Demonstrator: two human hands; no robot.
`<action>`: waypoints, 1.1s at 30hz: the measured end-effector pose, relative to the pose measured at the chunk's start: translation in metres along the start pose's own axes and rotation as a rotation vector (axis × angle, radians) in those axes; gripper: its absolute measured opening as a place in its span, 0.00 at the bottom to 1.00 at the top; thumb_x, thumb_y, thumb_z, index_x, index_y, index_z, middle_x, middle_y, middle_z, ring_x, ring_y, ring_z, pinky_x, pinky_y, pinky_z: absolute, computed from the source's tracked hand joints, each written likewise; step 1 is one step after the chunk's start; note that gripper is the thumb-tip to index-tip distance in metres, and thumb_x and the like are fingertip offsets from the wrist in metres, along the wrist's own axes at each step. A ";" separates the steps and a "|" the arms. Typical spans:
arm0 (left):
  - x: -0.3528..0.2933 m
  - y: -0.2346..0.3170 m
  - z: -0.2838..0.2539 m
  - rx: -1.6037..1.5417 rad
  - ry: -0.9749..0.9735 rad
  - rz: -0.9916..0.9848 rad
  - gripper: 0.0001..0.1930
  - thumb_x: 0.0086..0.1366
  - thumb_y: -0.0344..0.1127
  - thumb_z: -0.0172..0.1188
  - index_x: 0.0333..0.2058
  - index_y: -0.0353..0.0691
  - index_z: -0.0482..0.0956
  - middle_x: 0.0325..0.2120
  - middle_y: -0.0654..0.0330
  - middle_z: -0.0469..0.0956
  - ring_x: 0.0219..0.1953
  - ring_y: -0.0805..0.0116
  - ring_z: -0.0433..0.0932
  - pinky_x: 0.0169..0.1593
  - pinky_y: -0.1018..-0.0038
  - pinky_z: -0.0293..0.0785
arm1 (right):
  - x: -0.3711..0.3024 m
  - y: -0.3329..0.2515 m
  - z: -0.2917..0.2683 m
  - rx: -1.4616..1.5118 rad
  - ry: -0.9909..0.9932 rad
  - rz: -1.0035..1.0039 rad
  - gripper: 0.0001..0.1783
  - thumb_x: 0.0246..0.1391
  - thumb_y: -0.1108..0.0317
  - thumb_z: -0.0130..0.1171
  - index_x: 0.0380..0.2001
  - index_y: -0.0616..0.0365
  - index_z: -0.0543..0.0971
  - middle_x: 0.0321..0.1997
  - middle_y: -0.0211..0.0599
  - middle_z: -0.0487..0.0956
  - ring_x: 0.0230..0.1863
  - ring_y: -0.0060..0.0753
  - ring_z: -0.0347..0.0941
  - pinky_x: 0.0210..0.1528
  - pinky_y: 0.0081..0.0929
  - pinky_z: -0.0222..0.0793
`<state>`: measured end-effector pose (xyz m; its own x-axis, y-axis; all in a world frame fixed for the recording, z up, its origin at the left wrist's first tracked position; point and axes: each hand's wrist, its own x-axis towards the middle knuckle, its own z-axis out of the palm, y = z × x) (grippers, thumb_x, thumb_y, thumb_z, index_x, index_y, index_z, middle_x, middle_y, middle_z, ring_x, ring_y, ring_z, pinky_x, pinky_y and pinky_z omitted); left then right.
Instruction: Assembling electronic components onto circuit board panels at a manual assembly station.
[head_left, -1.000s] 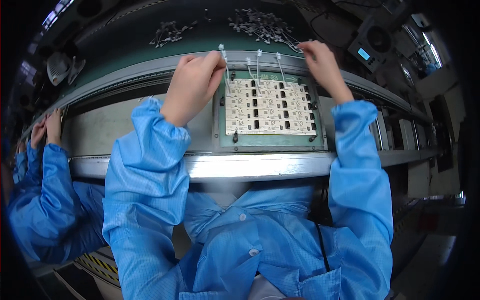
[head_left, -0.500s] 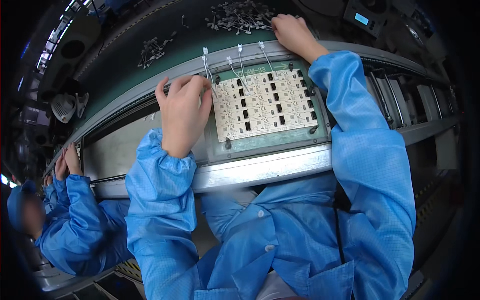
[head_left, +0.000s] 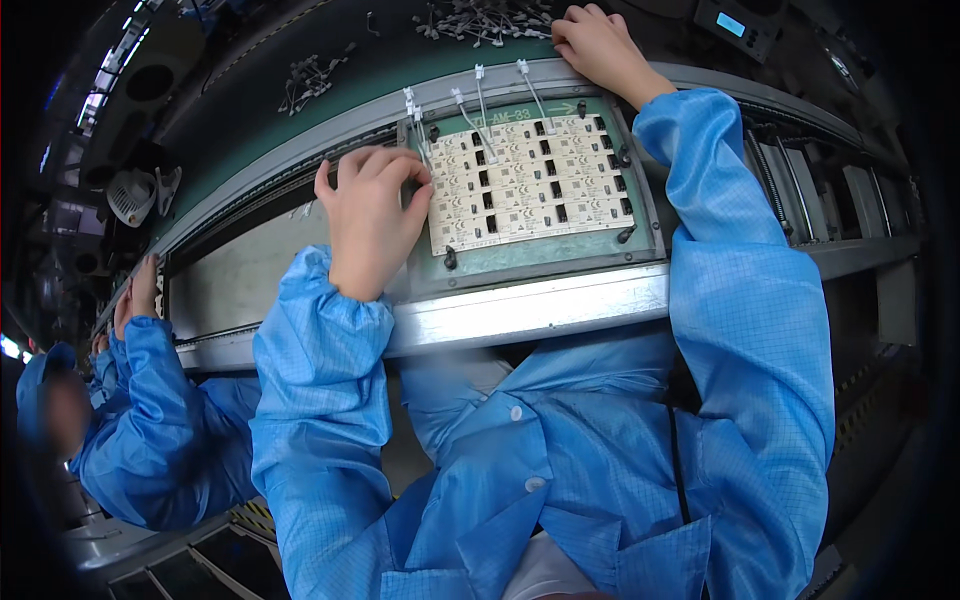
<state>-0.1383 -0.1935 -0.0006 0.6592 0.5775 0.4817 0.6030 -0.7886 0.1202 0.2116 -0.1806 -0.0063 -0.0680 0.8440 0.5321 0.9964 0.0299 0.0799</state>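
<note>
A panel of joined white circuit boards with rows of black parts lies in a green fixture. Several short white wire leads with plug ends stand along its far side and overhang the frame's rail. At the panel's left edge, my left hand is curled, thumb and index fingertips nearly together. Anything pinched there is too small to make out. My right hand reaches past the far rail to the right end of a loose pile of wire leads. Its fingers are bent downward, and their tips are partly hidden.
A metal rail runs between my body and the fixture. On the green surface beyond lies a smaller heap of leads. A white fan-like device stands far left. Another person in blue works along the line at left.
My left thumb and index finger have drawn closer together at the panel's left edge. My right hand remains by the pile, slightly shifted. The whole view has tilted a little, so the fixture appears higher.
</note>
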 end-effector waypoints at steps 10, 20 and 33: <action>-0.008 -0.006 -0.002 -0.085 -0.004 -0.004 0.03 0.57 0.35 0.69 0.31 0.48 0.86 0.43 0.72 0.80 0.58 0.59 0.69 0.66 0.40 0.50 | 0.003 -0.007 -0.036 0.252 0.305 -0.056 0.07 0.56 0.71 0.59 0.35 0.64 0.79 0.35 0.47 0.79 0.43 0.53 0.75 0.47 0.42 0.70; -0.011 -0.002 -0.011 0.015 0.003 0.017 0.03 0.57 0.34 0.68 0.31 0.47 0.86 0.45 0.71 0.80 0.59 0.57 0.68 0.66 0.40 0.51 | -0.017 -0.006 -0.076 0.433 0.380 0.022 0.05 0.56 0.72 0.61 0.31 0.64 0.78 0.29 0.46 0.79 0.34 0.50 0.78 0.36 0.37 0.72; 0.102 -0.027 0.015 -0.043 -0.144 0.100 0.08 0.62 0.40 0.61 0.35 0.48 0.87 0.43 0.61 0.81 0.50 0.54 0.76 0.53 0.55 0.71 | -0.089 -0.007 -0.070 1.147 -0.004 0.251 0.13 0.65 0.70 0.59 0.50 0.63 0.81 0.43 0.34 0.83 0.43 0.22 0.79 0.52 0.20 0.74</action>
<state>-0.0809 -0.1097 0.0323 0.7744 0.5175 0.3640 0.5133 -0.8502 0.1167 0.2071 -0.2935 0.0051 0.1351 0.8962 0.4226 0.4452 0.3261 -0.8339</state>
